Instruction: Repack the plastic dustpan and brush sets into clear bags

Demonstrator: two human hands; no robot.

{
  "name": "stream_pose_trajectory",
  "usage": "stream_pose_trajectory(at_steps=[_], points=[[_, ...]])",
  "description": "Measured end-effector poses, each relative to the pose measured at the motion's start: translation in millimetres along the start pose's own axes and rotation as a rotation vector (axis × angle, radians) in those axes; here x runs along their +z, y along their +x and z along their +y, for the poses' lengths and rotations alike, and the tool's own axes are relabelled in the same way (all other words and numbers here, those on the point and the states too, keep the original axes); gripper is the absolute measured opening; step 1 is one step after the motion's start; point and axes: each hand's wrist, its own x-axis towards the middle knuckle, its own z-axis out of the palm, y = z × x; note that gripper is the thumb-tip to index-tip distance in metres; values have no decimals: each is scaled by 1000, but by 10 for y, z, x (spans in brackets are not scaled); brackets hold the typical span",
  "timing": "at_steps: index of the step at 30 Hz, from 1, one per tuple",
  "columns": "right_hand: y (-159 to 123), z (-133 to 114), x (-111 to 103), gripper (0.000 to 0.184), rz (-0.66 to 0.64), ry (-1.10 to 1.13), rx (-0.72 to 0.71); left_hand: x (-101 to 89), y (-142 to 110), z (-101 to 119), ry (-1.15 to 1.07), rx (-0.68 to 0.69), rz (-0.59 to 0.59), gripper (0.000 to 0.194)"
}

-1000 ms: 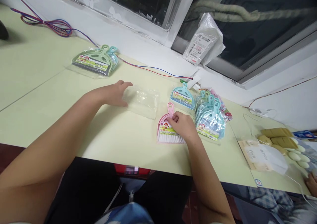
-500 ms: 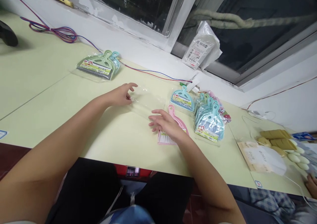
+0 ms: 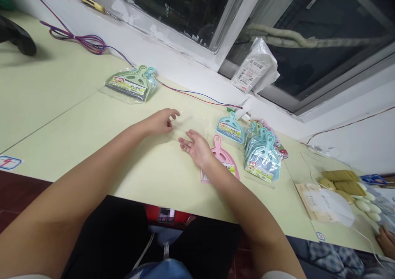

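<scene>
A clear plastic bag lies between my hands, hard to make out against the pale table. My left hand is at its left edge, with the lower fingers curled on the film and the index finger stretched out. My right hand is by the bag's near right side, palm partly turned up and fingers apart. Partly behind my right hand and forearm lies a pink dustpan and brush set. A blue dustpan set is just beyond it. Several bagged dustpan sets overlap on the right.
Bagged green and blue dustpans lie at the back left. Coiled wires run along the wall. A white packet stands on the sill near a screwdriver. At right are a paper packet and another person's hand.
My right hand has moved left, closer to my left hand, and turned palm up. The bag between them looks narrower. The whole view has shifted slightly.
</scene>
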Motion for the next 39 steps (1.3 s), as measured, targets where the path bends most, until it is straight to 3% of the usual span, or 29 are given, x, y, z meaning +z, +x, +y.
stream_pose_trajectory(at_steps=[2, 5, 8, 12, 16, 18, 20, 23, 25, 27, 29, 34, 39], points=[[24, -10, 0, 35, 14, -20, -9, 14, -13, 20, 67, 10, 20, 60], [42, -62, -11, 35, 26, -42, -33, 9, -53, 104, 259, 31, 97, 75], [31, -147, -32, 36, 27, -67, -64, -6, -86, 211, 450, 131, 159, 80], [-26, -238, -19, 35, -18, -93, -102, 41, -80, 293, 537, 278, 121, 58], [-113, -304, 40, 37, -114, -202, -149, 148, -46, 318, 571, 291, 124, 34], [-168, -383, 6, 42, -136, -378, -199, 183, -39, 328, 596, 271, 163, 34], [-240, -513, -124, 42, -68, -700, -332, 196, -39, 333, 618, 231, 226, 35], [-382, -742, -469, 24, 236, -1305, -613, 196, -42, 325, 642, 158, 312, 33], [-478, -837, -713, 26, 331, -1578, -521, 200, -39, 313, 647, 132, 333, 31], [-545, -842, -895, 30, 286, -1728, -316, 214, -34, 303, 646, 110, 330, 31], [-565, -771, -995, 31, 266, -1816, -208, 234, -29, 299, 643, 86, 320, 30], [-475, -573, -1045, 28, 381, -1898, -236, 284, -25, 287, 640, 58, 291, 29], [-402, -551, -1088, 23, 348, -1848, -260, 319, -16, 271, 640, 42, 264, 29]])
